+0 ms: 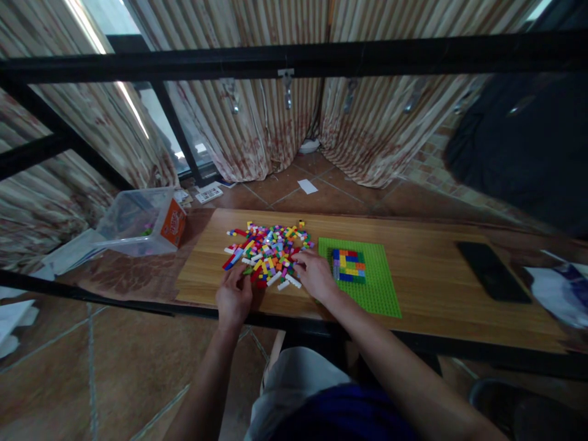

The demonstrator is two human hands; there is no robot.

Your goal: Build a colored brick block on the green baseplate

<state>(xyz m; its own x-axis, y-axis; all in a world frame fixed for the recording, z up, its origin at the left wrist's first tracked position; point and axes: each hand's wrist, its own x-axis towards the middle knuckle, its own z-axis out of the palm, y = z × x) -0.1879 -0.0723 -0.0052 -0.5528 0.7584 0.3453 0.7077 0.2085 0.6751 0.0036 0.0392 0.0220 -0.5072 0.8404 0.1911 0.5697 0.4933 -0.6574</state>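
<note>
A heap of small coloured bricks lies on the wooden table. Right of it is a green baseplate with a small block of coloured bricks built on its upper left part. My left hand rests at the heap's near left edge, fingers curled onto the bricks. My right hand lies between heap and baseplate, its fingers bent down on the bricks at the heap's right edge. Whether either hand holds a brick is hidden.
A clear plastic tub with an orange label lies tilted at the table's far left. A black phone lies at the right, with a white bag beyond it. A black metal bar crosses overhead. Curtains hang behind.
</note>
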